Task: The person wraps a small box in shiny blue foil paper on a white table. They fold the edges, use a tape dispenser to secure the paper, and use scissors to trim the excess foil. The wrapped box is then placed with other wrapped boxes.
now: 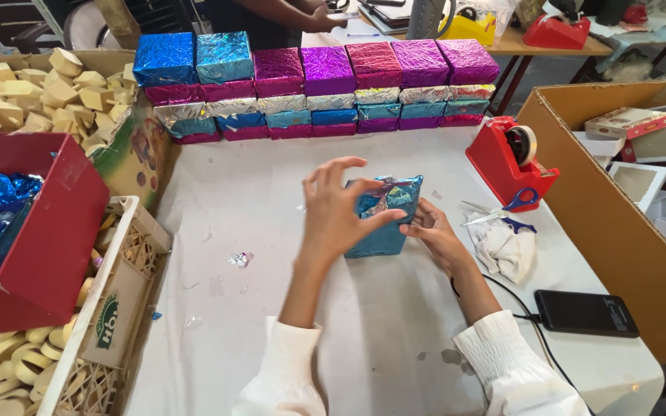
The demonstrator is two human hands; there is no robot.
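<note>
A small box wrapped in crinkled blue foil [383, 218] stands on the white table [256, 200] in front of me. My left hand [337, 209] presses on its left side and top fold, thumb across the foil. My right hand [435, 235] holds the box from the right, fingers against its side. Both sleeves are white.
Rows of foil-wrapped boxes [317, 85] in blue, magenta, purple and silver are stacked at the back. A red tape dispenser [512, 160], blue-handled scissors [502, 212], a white cloth [502, 248] and a black phone [586, 312] lie right. A cardboard carton [618, 231] stands far right; a red tray [32, 231] and a crate [109, 308] stand left.
</note>
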